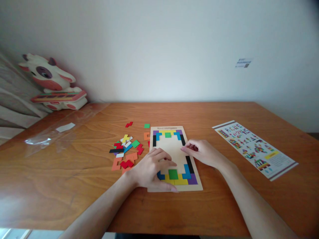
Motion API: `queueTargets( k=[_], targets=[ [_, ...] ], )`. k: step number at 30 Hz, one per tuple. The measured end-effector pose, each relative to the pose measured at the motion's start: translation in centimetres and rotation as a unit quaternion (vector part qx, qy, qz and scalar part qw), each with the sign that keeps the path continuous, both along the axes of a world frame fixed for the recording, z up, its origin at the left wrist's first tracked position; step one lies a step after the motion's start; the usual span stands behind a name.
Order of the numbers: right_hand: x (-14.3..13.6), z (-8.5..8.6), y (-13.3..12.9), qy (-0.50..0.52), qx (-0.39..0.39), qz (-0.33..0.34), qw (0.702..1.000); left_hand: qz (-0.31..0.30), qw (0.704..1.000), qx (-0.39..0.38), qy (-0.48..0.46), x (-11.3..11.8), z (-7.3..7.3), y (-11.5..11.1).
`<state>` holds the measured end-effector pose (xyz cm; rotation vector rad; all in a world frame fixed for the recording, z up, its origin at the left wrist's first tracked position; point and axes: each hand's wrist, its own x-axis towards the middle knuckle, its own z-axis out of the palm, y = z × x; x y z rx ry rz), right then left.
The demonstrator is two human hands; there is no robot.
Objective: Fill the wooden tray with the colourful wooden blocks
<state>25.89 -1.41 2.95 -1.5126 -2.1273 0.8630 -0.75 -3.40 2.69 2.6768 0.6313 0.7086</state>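
Note:
A pale wooden puzzle board (171, 149) lies on the table, its border lined with purple, yellow, blue and black pieces. One green square (167, 135) sits near its top and another green square (173, 174) near its bottom. Across the board's lower left rests my left hand (155, 167), fingers spread and holding nothing, covering part of the left border. My right hand (200, 151) is at the board's right edge, thumb and fingertips pinched beside the black pieces (189, 164); whatever they hold, if anything, is hidden.
Loose coloured pieces (127, 164) are heaped left of the board. A printed sheet (254, 149) lies at the right. At the back left stand a cow-shaped toy keyboard (59, 96) and clear plastic wrap (47, 139). The wall (159, 49) rises behind the table (74, 186).

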Motion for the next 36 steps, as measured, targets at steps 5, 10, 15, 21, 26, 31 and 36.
queueTargets(
  k=[5, 10, 15, 21, 26, 31, 36],
  targets=[
    [-0.3, -0.2, 0.1, -0.042, 0.060, -0.010, 0.997, 0.252, 0.959, 0.111, 0.059, -2.6, 0.5, 1.9],
    [-0.1, -0.6, 0.3, -0.049, 0.068, -0.012, 0.996, 0.327, 0.910, 0.129, 0.221, -5.4, 1.9, 2.3],
    [0.1, -1.1, 0.3, -0.086, 0.065, -0.025, 0.994, 0.398, 0.870, 0.042, 0.287, -5.7, 2.3, 1.8],
    [0.3, -1.3, 0.4, -0.093, 0.061, -0.031, 0.993, 0.428, 0.846, -0.012, 0.316, -4.9, 1.7, 1.7],
    [0.2, -1.1, 0.4, -0.095, 0.070, -0.029, 0.993, 0.426, 0.842, 0.027, 0.329, -4.4, 1.0, 1.6],
    [0.2, -1.3, 0.4, -0.099, 0.074, -0.026, 0.992, 0.414, 0.841, 0.049, 0.346, -3.6, 0.9, 1.5],
    [0.1, -1.3, 0.4, -0.094, 0.075, -0.031, 0.992, 0.407, 0.858, 0.046, 0.311, -4.3, 1.1, 1.9]
  ],
)
